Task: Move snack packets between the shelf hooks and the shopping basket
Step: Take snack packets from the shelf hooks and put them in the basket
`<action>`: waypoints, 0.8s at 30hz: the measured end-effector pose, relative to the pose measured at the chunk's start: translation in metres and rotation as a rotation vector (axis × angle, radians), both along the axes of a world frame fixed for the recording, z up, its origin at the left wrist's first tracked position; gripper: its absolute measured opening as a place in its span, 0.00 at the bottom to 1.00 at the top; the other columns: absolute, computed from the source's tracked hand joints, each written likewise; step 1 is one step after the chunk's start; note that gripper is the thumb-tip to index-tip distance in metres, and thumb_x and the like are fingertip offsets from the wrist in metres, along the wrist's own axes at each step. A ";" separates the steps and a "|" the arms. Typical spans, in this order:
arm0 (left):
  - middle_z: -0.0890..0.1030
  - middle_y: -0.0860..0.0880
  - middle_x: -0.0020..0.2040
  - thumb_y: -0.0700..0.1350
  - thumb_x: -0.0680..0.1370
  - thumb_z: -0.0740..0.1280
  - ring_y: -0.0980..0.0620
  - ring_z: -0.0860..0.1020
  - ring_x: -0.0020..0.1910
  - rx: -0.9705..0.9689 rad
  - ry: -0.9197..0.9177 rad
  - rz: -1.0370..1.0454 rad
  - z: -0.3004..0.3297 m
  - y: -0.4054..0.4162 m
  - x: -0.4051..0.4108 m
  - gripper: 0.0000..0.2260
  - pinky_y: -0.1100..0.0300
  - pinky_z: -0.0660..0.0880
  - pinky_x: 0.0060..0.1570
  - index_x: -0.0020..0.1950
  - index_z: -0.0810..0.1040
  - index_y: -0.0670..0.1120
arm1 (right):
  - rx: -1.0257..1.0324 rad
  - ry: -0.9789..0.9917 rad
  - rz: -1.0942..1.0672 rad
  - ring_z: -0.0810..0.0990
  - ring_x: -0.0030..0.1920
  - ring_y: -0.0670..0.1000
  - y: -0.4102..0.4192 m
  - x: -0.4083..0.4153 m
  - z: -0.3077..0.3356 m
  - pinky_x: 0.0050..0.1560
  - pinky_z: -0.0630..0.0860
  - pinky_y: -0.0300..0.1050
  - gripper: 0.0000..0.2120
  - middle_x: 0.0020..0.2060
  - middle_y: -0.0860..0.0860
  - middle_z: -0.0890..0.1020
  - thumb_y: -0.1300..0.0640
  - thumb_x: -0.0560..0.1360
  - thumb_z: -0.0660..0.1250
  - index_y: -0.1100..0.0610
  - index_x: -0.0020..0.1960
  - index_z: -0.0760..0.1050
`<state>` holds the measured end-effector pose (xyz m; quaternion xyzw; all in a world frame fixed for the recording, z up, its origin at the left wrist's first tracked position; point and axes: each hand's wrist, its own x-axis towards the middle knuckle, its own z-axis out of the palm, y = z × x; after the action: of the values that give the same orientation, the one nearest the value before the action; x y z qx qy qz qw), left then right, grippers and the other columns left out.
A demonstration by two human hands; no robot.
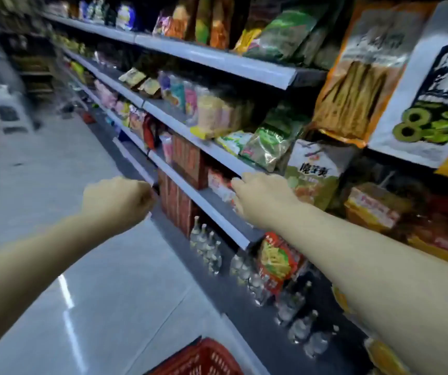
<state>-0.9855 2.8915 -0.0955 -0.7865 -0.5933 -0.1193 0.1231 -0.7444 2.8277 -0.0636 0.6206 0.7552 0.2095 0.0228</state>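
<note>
My right hand (260,196) stretches toward the middle shelf with its fingers out straight. Its fingertips are at a pink and white snack packet (218,185) lying on the shelf board; the blur hides whether they touch it. Just right of the hand a green and white packet (312,177) hangs upright. My left hand (117,201) hovers over the aisle floor as a fist, back toward the camera, with nothing visible in it. The red shopping basket (198,358) sits on the floor at the bottom edge, below both arms.
Long grey shelves (217,59) packed with snack bags run along the right side. Red cartons (187,161) stand on the middle shelf and clear bottles (206,247) fill the bottom row. A white plastic stool (6,109) stands far down the pale tiled aisle.
</note>
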 end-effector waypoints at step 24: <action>0.84 0.42 0.49 0.48 0.76 0.67 0.42 0.80 0.52 -1.215 -0.729 1.011 -0.783 -0.233 -0.034 0.11 0.59 0.71 0.45 0.49 0.82 0.41 | -1.090 -0.392 0.710 0.71 0.65 0.58 -0.011 -0.125 -0.779 0.60 0.69 0.53 0.17 0.65 0.58 0.72 0.60 0.80 0.52 0.59 0.68 0.66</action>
<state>-1.0197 2.6586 -0.8790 -0.2709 -0.8348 0.0426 -0.4774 -0.8696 2.8166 -0.8426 0.1855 0.8927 -0.0978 0.3989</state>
